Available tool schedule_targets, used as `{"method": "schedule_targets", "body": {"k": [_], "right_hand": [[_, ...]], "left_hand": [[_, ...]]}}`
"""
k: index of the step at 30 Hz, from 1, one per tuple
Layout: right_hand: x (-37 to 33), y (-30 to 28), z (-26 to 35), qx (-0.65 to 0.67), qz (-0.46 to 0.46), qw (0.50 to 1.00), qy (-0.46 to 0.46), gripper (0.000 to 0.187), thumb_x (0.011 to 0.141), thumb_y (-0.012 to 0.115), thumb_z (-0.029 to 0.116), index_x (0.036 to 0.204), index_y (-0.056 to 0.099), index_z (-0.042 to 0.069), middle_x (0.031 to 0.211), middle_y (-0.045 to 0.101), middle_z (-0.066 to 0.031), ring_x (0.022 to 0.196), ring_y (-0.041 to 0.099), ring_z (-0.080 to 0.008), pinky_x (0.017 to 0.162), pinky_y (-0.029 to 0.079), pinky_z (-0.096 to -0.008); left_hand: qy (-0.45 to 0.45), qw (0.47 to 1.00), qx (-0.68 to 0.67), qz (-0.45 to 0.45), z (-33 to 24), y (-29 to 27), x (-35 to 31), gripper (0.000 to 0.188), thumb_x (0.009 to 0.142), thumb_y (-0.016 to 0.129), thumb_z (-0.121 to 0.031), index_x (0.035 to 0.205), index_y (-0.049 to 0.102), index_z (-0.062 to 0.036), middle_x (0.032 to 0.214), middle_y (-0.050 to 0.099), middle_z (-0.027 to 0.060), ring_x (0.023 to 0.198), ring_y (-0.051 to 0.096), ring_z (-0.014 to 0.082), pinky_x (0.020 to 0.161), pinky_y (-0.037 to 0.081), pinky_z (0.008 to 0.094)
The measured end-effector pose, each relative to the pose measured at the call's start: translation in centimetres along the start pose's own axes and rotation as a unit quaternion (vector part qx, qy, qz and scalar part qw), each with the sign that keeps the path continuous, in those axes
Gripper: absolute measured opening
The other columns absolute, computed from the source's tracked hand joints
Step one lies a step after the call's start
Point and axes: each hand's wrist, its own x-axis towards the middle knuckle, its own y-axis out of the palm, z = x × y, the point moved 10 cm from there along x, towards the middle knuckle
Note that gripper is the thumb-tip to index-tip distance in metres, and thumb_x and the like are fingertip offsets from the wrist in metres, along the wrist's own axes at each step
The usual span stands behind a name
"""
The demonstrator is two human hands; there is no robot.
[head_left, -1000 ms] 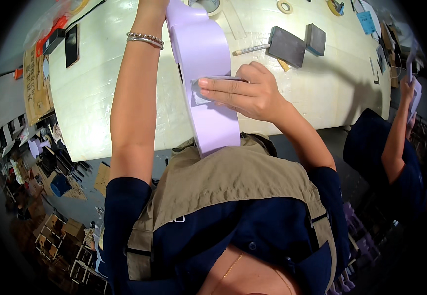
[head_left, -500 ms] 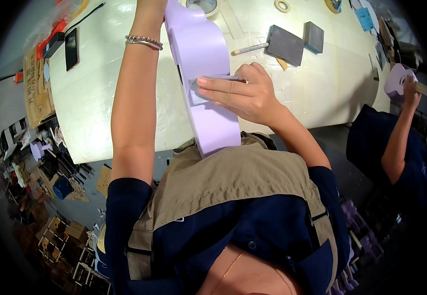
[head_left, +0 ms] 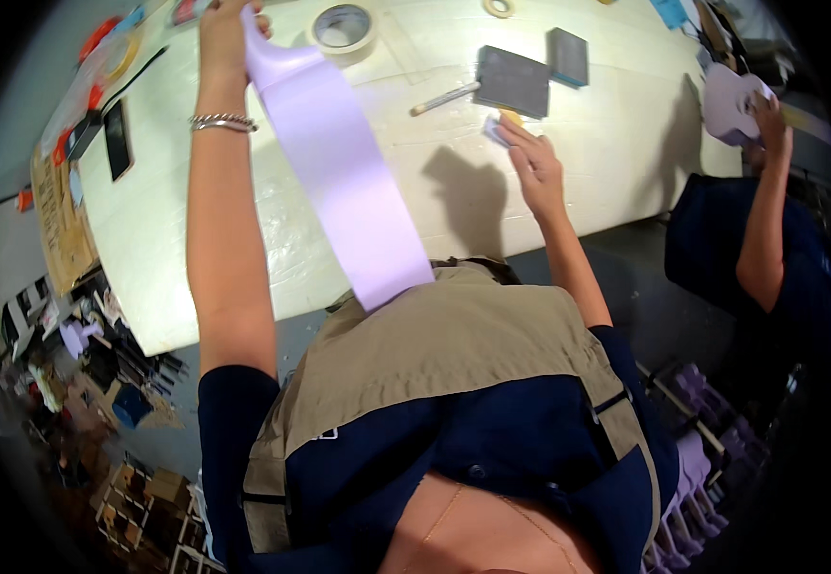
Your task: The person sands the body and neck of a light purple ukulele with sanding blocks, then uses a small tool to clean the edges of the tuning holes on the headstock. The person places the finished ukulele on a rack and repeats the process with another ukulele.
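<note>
My left hand (head_left: 225,27) is raised over the far side of the white table (head_left: 626,143), shut on the top end of a long flat lilac piece (head_left: 344,172). The piece slopes down from that hand to my chest. My right hand (head_left: 536,165) is stretched out over the table with its fingers apart. Its fingertips touch a small lilac and yellow pad (head_left: 496,125). Just beyond the pad lies a dark grey block (head_left: 514,80).
A tape roll (head_left: 342,27), a thin silver tool (head_left: 444,98) and a second dark block (head_left: 567,55) lie on the table. At the right a co-worker's hand (head_left: 771,117) holds a lilac guitar-shaped part (head_left: 724,100). Clutter covers the floor at left.
My right hand has let go of the lilac piece and reached right onto the table by the small pad. My left hand still holds the piece up.
</note>
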Motion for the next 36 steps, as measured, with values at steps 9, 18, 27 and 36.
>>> {"method": "schedule_targets", "body": {"k": [9, 18, 27, 36], "right_hand": [[9.6, 3.9, -8.0, -0.400, 0.105, 0.908, -0.061, 0.115, 0.054, 0.081, 0.051, 0.147, 0.017, 0.026, 0.146, 0.026, -0.0169, 0.136, 0.018, -0.0378, 0.108, 0.015, -0.0556], [10.2, -0.5, 1.9, -0.111, -0.025, 0.993, -0.023, 0.087, 0.054, 0.083, 0.044, 0.130, 0.051, 0.017, 0.116, 0.051, -0.0178, 0.106, 0.052, -0.0316, 0.089, 0.043, -0.0398], [3.3, 5.5, 20.8, -0.116, 0.059, 0.928, -0.348, 0.055, 0.052, 0.077, 0.035, 0.106, 0.068, 0.033, 0.122, 0.051, -0.0060, 0.104, 0.045, -0.0248, 0.086, 0.027, -0.0384], [2.6, 7.1, 22.3, -0.159, 0.007, 0.916, -0.368, 0.041, 0.051, 0.078, 0.025, 0.091, 0.073, 0.031, 0.118, 0.054, 0.0047, 0.101, 0.046, -0.0196, 0.085, 0.027, -0.0367]], "left_hand": [[0.001, 0.999, 0.034, 0.011, 0.6, 1.6, 1.1, 0.023, 0.082, 0.063, -0.020, 0.092, 0.053, -0.0026, 0.067, 0.049, 0.0028, 0.048, 0.047, 0.0111, 0.042, 0.038, 0.0235], [-0.042, 0.998, 0.040, -0.034, 2.1, -0.4, 0.4, 0.025, 0.081, 0.061, -0.020, 0.092, 0.050, -0.0010, 0.067, 0.049, 0.0033, 0.049, 0.047, 0.0112, 0.043, 0.039, 0.0239], [-0.024, 0.998, 0.053, -0.035, 3.5, 0.5, 1.9, 0.019, 0.082, 0.061, -0.021, 0.088, 0.055, -0.0043, 0.063, 0.050, 0.0034, 0.043, 0.046, 0.0142, 0.040, 0.037, 0.0268], [0.011, 0.999, 0.026, -0.028, 2.9, 0.8, 1.3, 0.016, 0.082, 0.060, -0.020, 0.083, 0.056, -0.0046, 0.060, 0.049, 0.0030, 0.043, 0.046, 0.0143, 0.041, 0.038, 0.0267]]}}
